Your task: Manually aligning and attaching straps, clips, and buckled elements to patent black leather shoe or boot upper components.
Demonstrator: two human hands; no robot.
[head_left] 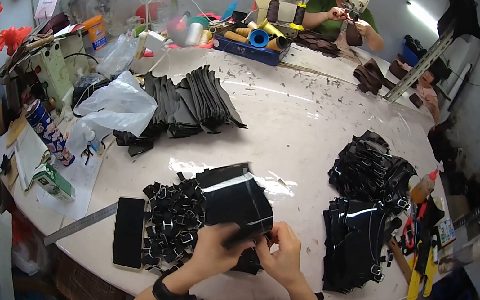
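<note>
Beside the buckles (173,222), the right hand (280,255) pinches the near corner of the panel (237,198); the left hand's (215,248) grip is blurred, I cannot tell. Likely light, bendy, slick: best held by 2 edges.

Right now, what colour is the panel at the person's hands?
The panel is black with a glossy sheen; best seen in the head view.
</note>
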